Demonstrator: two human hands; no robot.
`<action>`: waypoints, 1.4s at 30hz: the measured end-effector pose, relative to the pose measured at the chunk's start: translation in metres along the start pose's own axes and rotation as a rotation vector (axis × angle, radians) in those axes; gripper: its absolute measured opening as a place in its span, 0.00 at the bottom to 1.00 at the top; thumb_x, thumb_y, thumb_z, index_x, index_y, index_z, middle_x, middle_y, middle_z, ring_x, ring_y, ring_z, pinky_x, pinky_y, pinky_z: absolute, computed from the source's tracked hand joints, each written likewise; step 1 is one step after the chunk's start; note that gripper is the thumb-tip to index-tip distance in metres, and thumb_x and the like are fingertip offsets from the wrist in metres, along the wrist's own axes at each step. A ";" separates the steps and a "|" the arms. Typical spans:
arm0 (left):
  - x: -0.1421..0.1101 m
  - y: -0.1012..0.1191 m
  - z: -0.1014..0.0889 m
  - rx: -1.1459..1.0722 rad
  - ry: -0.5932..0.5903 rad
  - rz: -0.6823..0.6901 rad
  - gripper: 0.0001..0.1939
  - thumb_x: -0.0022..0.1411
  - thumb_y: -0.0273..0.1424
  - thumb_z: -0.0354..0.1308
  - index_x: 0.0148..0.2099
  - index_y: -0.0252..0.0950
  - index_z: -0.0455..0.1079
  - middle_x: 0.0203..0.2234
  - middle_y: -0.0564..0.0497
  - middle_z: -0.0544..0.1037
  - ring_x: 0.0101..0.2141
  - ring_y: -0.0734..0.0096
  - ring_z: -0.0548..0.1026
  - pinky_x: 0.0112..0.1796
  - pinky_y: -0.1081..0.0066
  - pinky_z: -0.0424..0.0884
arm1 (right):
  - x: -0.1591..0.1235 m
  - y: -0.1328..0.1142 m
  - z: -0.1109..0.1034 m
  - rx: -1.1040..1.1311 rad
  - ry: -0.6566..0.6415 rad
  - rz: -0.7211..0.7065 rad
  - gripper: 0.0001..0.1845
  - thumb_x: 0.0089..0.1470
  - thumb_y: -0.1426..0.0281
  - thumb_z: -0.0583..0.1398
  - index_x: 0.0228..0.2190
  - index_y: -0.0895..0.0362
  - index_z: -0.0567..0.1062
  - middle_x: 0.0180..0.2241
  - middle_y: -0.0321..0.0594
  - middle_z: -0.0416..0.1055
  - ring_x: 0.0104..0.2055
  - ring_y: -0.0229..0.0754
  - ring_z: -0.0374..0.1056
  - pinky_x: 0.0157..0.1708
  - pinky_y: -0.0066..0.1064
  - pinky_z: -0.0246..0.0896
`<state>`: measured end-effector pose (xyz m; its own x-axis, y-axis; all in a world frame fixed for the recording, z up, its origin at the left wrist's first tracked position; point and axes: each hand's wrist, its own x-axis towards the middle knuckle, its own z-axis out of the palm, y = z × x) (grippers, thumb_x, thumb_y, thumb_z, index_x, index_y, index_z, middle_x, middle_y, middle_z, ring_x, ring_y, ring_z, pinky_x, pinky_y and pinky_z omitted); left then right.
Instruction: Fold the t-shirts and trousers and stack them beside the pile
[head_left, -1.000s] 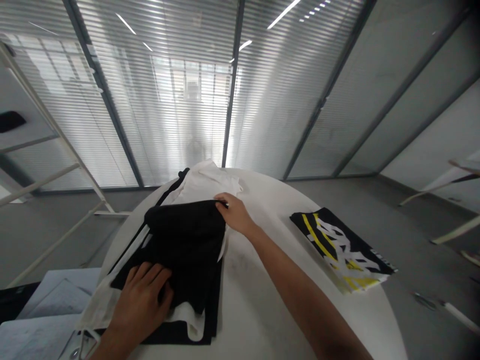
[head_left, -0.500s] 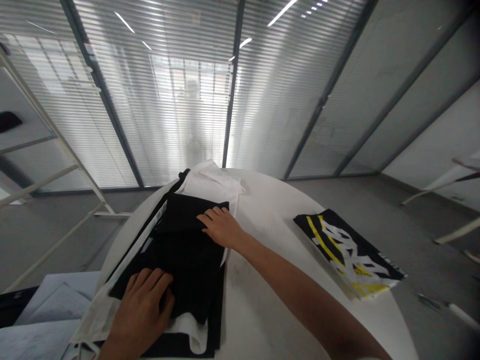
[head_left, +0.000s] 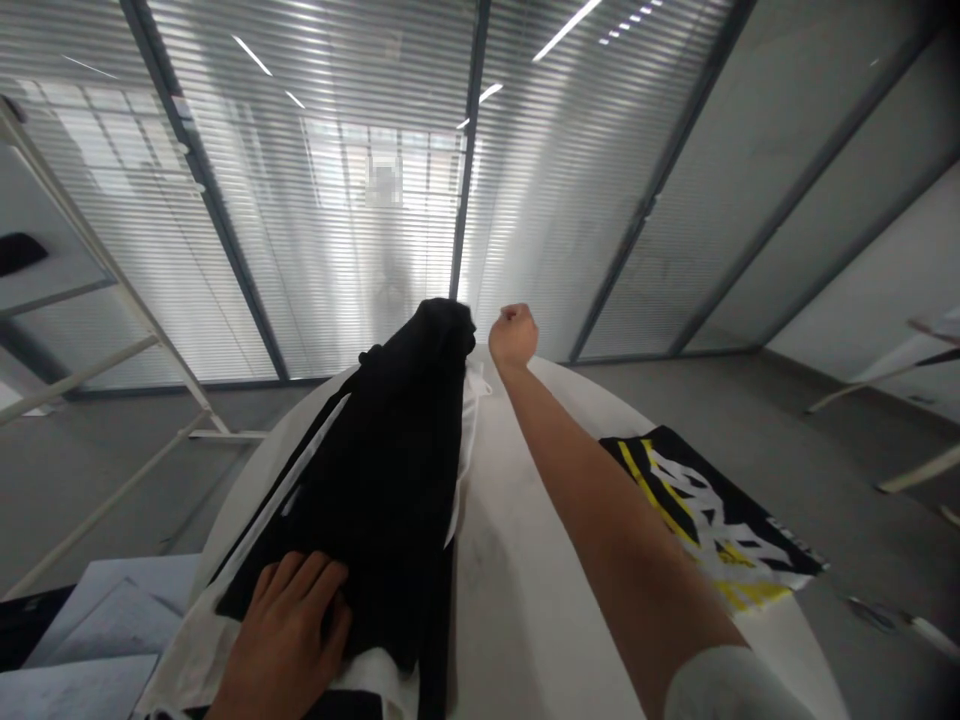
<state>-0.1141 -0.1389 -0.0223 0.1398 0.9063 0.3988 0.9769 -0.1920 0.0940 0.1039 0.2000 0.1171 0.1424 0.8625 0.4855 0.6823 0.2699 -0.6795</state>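
No text, label, brand or number can be read. The folded black printed garment (head_left: 709, 510) at the right of the table carries white angular shapes, possibly large letters, crossed by yellow stripes; no character can be made out. Small white marks along its lower right edge are too small to read. The black garment (head_left: 375, 480) nearer the centre shows no legible marking.

Slatted white blinds (head_left: 315, 250) line the far glass wall (head_left: 600, 200), ceiling lights (head_left: 566, 30) reflecting above, a white metal rack (head_left: 112, 272) left, grey floor (head_left: 97, 490) beyond
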 end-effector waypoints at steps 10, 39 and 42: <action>-0.001 0.000 0.001 0.004 -0.008 -0.008 0.08 0.58 0.27 0.53 0.38 0.40 0.71 0.33 0.49 0.75 0.36 0.60 0.69 0.38 0.60 0.63 | -0.089 0.054 0.028 -0.021 -0.570 -0.278 0.11 0.54 0.76 0.55 0.34 0.55 0.78 0.35 0.37 0.77 0.38 0.39 0.70 0.42 0.30 0.62; 0.141 0.082 -0.010 -0.216 -0.128 0.087 0.09 0.62 0.29 0.50 0.33 0.39 0.71 0.28 0.52 0.75 0.33 0.66 0.72 0.36 0.65 0.60 | -0.103 0.187 -0.190 -0.963 -0.710 0.291 0.43 0.42 0.69 0.66 0.60 0.53 0.61 0.58 0.61 0.54 0.56 0.65 0.61 0.43 0.48 0.63; 0.148 0.087 0.016 -0.220 -0.102 0.058 0.09 0.63 0.29 0.49 0.35 0.38 0.72 0.32 0.50 0.75 0.36 0.65 0.72 0.39 0.64 0.60 | -0.098 0.189 -0.198 -0.897 -0.716 0.234 0.38 0.41 0.75 0.63 0.57 0.54 0.66 0.55 0.58 0.61 0.50 0.57 0.68 0.43 0.42 0.64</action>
<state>-0.0057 -0.0156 0.0303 0.2211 0.9227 0.3159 0.9095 -0.3119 0.2747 0.3605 0.0820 0.0501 0.0903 0.9724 -0.2151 0.9951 -0.0792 0.0597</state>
